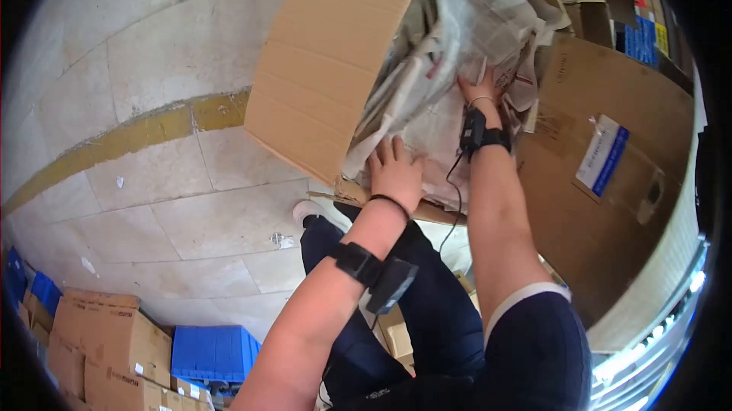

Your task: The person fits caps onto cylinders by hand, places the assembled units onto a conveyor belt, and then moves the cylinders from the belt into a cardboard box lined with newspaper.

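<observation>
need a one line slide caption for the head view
A person's left hand and right hand on crumpled newspaper in an open cardboard box.

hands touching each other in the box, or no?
Apart. The head view shows a plain gap: crumpled paper lies visible between the left hand and the right hand.
</observation>
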Tool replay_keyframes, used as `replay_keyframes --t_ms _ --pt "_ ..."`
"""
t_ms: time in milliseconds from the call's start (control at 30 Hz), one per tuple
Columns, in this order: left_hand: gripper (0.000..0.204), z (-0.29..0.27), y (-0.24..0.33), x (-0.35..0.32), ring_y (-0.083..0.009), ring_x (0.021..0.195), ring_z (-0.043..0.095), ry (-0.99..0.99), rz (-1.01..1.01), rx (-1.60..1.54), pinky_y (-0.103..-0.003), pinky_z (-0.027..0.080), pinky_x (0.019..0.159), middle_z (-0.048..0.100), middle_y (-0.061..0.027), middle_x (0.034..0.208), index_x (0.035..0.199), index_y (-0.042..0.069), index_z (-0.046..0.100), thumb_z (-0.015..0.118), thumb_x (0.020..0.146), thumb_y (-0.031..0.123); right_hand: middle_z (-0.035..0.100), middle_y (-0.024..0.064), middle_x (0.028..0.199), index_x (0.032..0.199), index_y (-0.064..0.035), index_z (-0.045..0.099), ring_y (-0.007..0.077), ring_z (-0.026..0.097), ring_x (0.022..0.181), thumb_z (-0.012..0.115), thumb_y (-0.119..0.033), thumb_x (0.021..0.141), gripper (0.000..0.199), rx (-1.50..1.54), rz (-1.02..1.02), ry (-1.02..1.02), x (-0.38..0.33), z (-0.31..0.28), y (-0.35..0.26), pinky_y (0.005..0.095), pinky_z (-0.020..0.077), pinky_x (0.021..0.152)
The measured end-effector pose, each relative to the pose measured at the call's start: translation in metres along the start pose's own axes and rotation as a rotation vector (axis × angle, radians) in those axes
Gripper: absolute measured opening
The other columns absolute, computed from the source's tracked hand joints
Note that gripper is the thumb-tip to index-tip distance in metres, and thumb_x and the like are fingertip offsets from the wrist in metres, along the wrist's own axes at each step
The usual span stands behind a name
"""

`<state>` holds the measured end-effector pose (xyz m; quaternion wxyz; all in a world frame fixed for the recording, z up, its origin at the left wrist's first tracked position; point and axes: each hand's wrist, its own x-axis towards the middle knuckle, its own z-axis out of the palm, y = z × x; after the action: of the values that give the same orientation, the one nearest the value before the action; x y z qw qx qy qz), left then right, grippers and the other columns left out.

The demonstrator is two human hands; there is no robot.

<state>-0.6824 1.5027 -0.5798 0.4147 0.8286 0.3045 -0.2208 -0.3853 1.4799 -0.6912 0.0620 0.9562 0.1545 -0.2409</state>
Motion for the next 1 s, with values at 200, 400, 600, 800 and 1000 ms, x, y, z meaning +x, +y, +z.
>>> replay_keyframes --t_ms 200,400,600,800,1000 --pt "0.034 -0.06 0.004 -0.101 -0.0325 0.112 0.048 0.447 0.315 -0.3 -0.041 0.044 0.09 0.054 -0.0139 0.106 0.1 0.003 0.06 0.069 0.069 0.014 0.041 0.0253 0.131 0.128 -0.0105 0.049 0.04 0.033 0.127 0.067 -0.022 0.072 0.06 0.338 -0.537 0.75 -0.161 -0.06 -0.091 0.0488 0.0261 0.105" --pt "0.026 -0.046 -0.013 -0.245 -0.037 0.092 0.055 0.536 0.018 -0.402 -0.045 0.044 0.081 0.061 -0.0177 0.093 0.1 0.002 0.062 0.066 0.076 0.012 0.053 0.0186 0.113 0.1 -0.0062 0.061 0.0391 0.046 0.111 0.061 -0.001 0.067 0.034 0.77 -0.862 0.429 -0.398 -0.106 -0.105 0.047 0.0364 0.096" --pt "0.017 -0.083 0.03 -0.341 -0.0128 0.082 0.061 0.416 -0.21 -0.961 -0.026 0.048 0.073 0.066 -0.0069 0.087 0.098 -0.001 0.063 0.063 0.086 0.011 0.062 0.0154 0.093 0.093 -0.0076 0.064 0.0346 0.06 0.088 0.055 -0.018 0.084 0.017 0.4 -0.928 -0.427 -0.552 -0.177 0.056 0.0424 0.0496 0.077" --pt "0.02 -0.168 0.175 -0.312 -0.01 0.086 0.06 0.296 0.126 -0.958 -0.024 0.047 0.076 0.064 -0.0024 0.094 0.106 0.002 0.061 0.06 0.09 0.013 0.068 0.015 0.083 0.092 -0.0076 0.07 0.0313 0.066 0.077 0.061 -0.021 0.079 0.02 0.394 -0.455 -0.178 -0.527 -0.282 0.257 0.0377 0.0529 0.073" --pt "0.056 -0.195 0.343 -0.213 -0.0278 0.106 0.057 0.447 0.266 -0.414 -0.036 0.045 0.09 0.059 -0.0177 0.115 0.124 -0.004 0.049 0.064 0.085 0.034 0.062 0.0077 0.077 0.111 -0.0015 0.061 0.0167 0.063 0.065 0.056 -0.023 0.09 0.031 1.117 0.231 0.001 -0.443 -0.364 0.446 0.0298 0.0537 0.055"
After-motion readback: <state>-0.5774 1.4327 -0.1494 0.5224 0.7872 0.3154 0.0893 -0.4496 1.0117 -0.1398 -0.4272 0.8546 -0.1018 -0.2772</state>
